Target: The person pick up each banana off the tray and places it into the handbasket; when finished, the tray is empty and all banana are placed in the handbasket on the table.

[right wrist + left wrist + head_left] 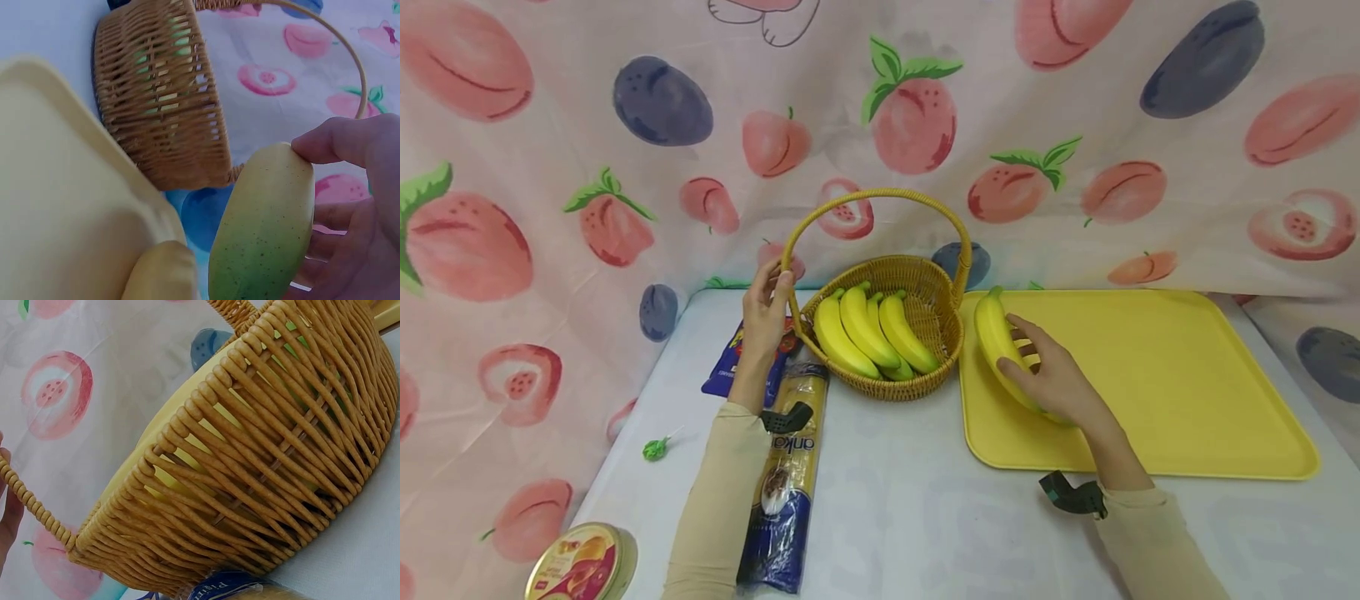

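Note:
A wicker basket (910, 387) with a tall arched handle (880, 193) stands at the table's back, several bananas (865, 329) lying in it. My left hand (765, 312) grips the handle's left side; only a bit of that hand shows at the edge of the left wrist view. Over the left part of a yellow tray (1180, 383), my right hand (1048, 375) holds a banana (995, 329), thumb on one side and fingers on the other. In the right wrist view, a speckled, yellow-green fruit surface (265, 219) lies against the thumb. Whether the held banana touches the tray, I cannot tell.
Left of the basket lie a purple snack packet (722, 371) and a long gold-and-blue pasta packet (786, 500). A green-wrapped lollipop (655, 450) and a round tin (576, 567) are farther left. A fruit-print cloth (850, 83) hangs behind.

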